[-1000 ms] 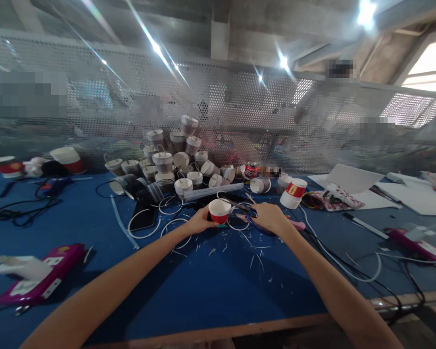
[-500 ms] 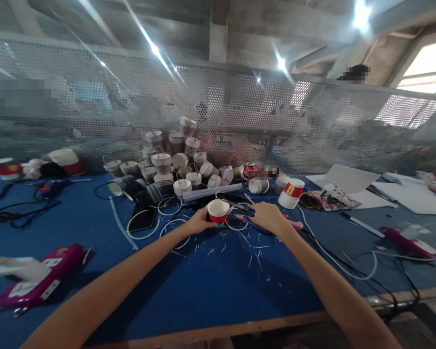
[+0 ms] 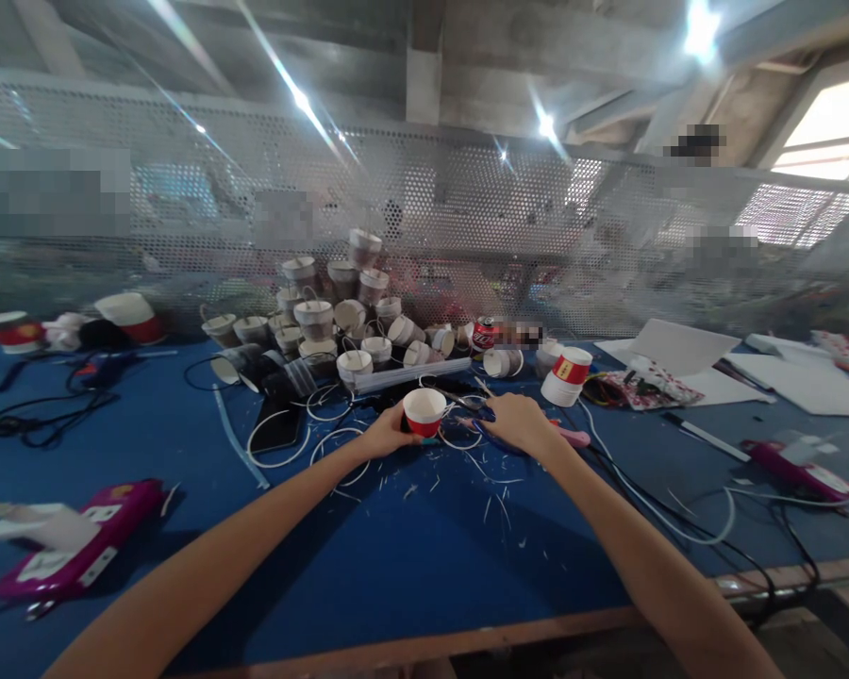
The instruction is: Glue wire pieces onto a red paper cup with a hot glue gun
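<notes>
Red and white, a paper cup (image 3: pixel 424 413) is sitting in the grip of the left hand (image 3: pixel 389 432) at the middle of the frame, its open mouth facing up. The left fingers are closing around the cup's left side, the thumb lying low against it; the far fingertips are hiding behind it. Just right of centre, the right hand (image 3: pixel 518 422) is curling around blue-handled scissors (image 3: pixel 486 431), their dark blades pointing left towards the cup. Its fingers are bending closed on the handles, though I cannot tell how widely the blades are parting. Pale loops of wire (image 3: pixel 281 464) and thin white scraps (image 3: pixel 506 512) are lying around both hands on the blue tabletop (image 3: pixel 396 575). Beyond them, left of the upper middle, many greyish cups (image 3: pixel 315 319) are forming a heap, with a red can (image 3: pixel 484 333) standing to its right. Another red and white cup (image 3: pixel 570 377) is resting right of centre. Purple power strips (image 3: pixel 89 547) are lying at the lower left and far right.
</notes>
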{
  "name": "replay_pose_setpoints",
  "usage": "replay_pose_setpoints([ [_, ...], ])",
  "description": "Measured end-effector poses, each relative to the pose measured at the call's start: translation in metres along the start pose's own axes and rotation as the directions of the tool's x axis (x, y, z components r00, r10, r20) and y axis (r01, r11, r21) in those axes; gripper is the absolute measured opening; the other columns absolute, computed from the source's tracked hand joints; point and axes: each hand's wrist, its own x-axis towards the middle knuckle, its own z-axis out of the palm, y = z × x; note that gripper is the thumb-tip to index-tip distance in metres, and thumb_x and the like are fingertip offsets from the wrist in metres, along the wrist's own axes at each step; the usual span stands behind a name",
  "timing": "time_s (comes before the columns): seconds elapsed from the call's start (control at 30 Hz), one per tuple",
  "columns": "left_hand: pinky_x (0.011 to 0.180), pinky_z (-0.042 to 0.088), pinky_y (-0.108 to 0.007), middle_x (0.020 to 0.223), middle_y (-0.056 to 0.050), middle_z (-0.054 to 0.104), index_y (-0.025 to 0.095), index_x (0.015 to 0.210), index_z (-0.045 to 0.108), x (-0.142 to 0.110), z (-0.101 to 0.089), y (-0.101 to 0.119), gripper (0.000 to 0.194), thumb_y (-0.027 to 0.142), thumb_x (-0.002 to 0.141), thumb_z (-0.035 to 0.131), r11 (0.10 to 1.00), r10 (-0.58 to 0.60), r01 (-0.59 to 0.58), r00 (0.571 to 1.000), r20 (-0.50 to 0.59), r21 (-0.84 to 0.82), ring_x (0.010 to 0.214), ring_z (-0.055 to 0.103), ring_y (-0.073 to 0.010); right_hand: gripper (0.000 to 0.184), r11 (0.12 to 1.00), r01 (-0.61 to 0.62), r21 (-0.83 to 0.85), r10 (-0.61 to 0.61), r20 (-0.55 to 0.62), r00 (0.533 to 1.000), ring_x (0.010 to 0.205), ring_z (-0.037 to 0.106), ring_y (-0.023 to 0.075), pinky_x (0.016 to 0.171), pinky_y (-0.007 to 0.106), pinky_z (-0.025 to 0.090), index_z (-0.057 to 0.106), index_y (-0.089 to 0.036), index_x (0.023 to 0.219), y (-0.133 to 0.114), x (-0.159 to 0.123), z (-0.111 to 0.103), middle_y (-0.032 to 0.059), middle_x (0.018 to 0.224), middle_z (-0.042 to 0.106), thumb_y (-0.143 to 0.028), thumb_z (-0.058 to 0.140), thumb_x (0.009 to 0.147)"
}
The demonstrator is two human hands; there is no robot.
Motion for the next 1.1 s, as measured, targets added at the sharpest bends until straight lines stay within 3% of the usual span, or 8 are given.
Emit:
replay_pose_setpoints([
  [0.13, 0.1, 0.032, -0.047, 0.12, -0.013, 0.055, 0.014, 0.124, 0.042, -0.001, 0.006, 0.002, 0.077, 0.025, 0.055, 0.075, 0.998, 0.047, -0.048, 0.998, -0.032, -0.042, 0.113, 0.049, -0.0281, 0.058, 0.999, -0.038, 0.026, 0.038, -0.016, 0.999, 0.087, 0.064, 0.0289, 0.07, 0.034, 0.047, 0.063, -0.013, 0.1, 0.0, 0.002, 0.0, 0.0164, 0.095, 0.067, -0.058, 0.031, 0.084],
  [0.23, 0.104, 0.024, -0.052, 0.126, -0.015, 0.048, 0.015, 0.128, 0.037, -0.001, 0.008, 0.002, 0.097, 0.024, 0.043, 0.082, 0.997, 0.069, -0.071, 0.995, -0.074, -0.027, 0.12, 0.04, -0.0332, 0.067, 0.996, -0.053, 0.071, 0.055, -0.029, 0.998, 0.086, 0.064, 0.0285, 0.07, 0.033, 0.046, 0.062, -0.013, 0.102, 0.001, 0.002, 0.002, 0.0165, 0.096, 0.067, -0.064, 0.023, 0.083],
  [0.37, 0.106, 0.021, -0.05, 0.137, -0.015, 0.032, 0.021, 0.136, 0.019, -0.002, -0.002, 0.004, 0.115, 0.023, 0.041, 0.082, 0.992, 0.034, -0.029, 0.999, 0.041, -0.122, 0.126, 0.032, -0.0319, 0.071, 0.994, -0.048, 0.096, 0.052, -0.039, 0.998, 0.085, 0.064, 0.0292, 0.068, 0.033, 0.045, 0.061, -0.013, 0.103, 0.001, 0.003, 0.004, 0.0168, 0.094, 0.067, -0.067, 0.019, 0.082],
  [0.43, 0.105, 0.024, -0.048, 0.138, -0.014, 0.031, 0.024, 0.137, 0.013, -0.002, -0.009, 0.005, 0.111, 0.021, 0.048, 0.08, 0.972, 0.019, 0.01, 0.992, 0.125, -0.234, 0.126, 0.034, -0.0288, 0.072, 0.995, -0.045, 0.094, 0.05, -0.048, 0.998, 0.086, 0.063, 0.0294, 0.069, 0.034, 0.045, 0.06, -0.013, 0.105, 0.002, 0.002, 0.003, 0.0168, 0.095, 0.067, -0.067, 0.018, 0.082],
  [0.53, 0.103, 0.028, -0.047, 0.134, -0.014, 0.039, 0.021, 0.132, 0.026, -0.001, -0.013, 0.004, 0.096, 0.019, 0.051, 0.078, 0.95, 0.007, 0.043, 0.987, 0.159, -0.309, 0.124, 0.037, -0.0281, 0.072, 0.997, -0.029, 0.077, 0.034, -0.055, 0.998, 0.088, 0.063, 0.0297, 0.07, 0.035, 0.045, 0.058, -0.014, 0.107, 0.003, 0.0, 0.002, 0.0166, 0.096, 0.066, -0.067, 0.016, 0.082],
  [0.67, 0.101, 0.031, -0.047, 0.124, -0.012, 0.052, 0.017, 0.122, 0.041, 0.001, -0.005, 0.004, 0.08, 0.021, 0.052, 0.078, 0.966, -0.014, 0.031, 0.998, 0.069, -0.257, 0.118, 0.045, -0.0277, 0.072, 0.999, -0.035, 0.008, 0.035, -0.056, 0.998, 0.088, 0.062, 0.0304, 0.072, 0.037, 0.044, 0.055, -0.012, 0.111, 0.003, -0.003, 0.002, 0.0178, 0.098, 0.064, -0.066, 0.018, 0.082],
  [0.87, 0.1, 0.032, -0.045, 0.12, -0.014, 0.056, 0.012, 0.12, 0.045, 0.0, 0.003, 0.008, 0.074, 0.021, 0.054, 0.078, 0.978, 0.059, -0.055, 0.998, 0.014, -0.201, 0.111, 0.05, -0.0263, 0.069, 0.998, -0.054, -0.035, 0.052, -0.034, 0.998, 0.086, 0.063, 0.032, 0.071, 0.039, 0.045, 0.055, -0.011, 0.112, 0.002, -0.005, 0.004, 0.0187, 0.097, 0.064, -0.066, 0.027, 0.08],
  [1.1, 0.101, 0.031, -0.046, 0.121, -0.014, 0.056, 0.013, 0.121, 0.045, -0.001, 0.001, 0.008, 0.076, 0.02, 0.053, 0.078, 0.986, 0.054, -0.057, 0.998, -0.019, -0.157, 0.112, 0.05, -0.027, 0.058, 1.0, -0.02, -0.017, 0.02, -0.012, 1.0, 0.088, 0.063, 0.0297, 0.072, 0.038, 0.046, 0.061, -0.014, 0.104, -0.001, -0.005, 0.004, 0.017, 0.095, 0.067, -0.059, 0.032, 0.082],
])
